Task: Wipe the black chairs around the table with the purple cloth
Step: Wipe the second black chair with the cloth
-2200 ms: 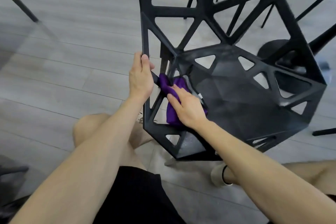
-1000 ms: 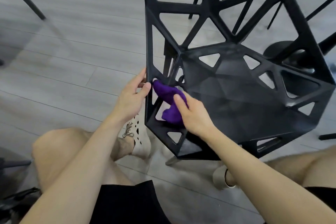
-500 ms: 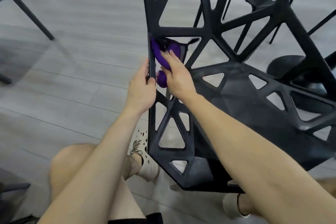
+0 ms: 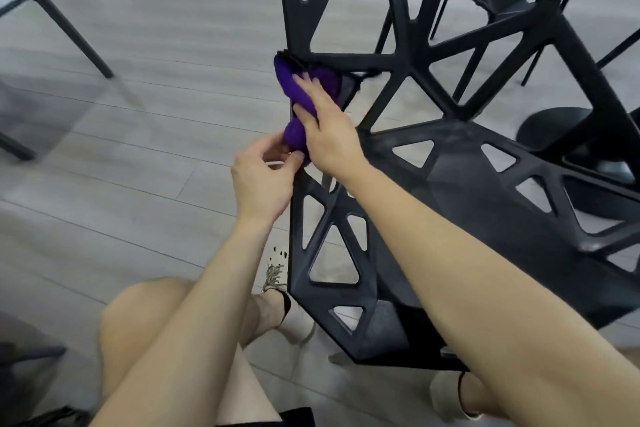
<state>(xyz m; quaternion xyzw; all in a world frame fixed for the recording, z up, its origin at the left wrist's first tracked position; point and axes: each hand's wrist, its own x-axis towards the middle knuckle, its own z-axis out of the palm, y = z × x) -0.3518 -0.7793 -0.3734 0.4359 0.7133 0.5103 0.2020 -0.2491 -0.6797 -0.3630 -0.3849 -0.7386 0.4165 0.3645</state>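
bare forearms [image 4: 450,253], black shorts [image 4: 277,419], pale lace-up shoes [image 4: 298,329], dark ankle socks.

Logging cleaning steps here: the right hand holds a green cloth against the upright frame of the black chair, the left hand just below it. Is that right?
Not quite: the cloth is purple, not green. The head view shows the right hand holding the purple cloth against the upright frame of the black chair, the left hand just below it.
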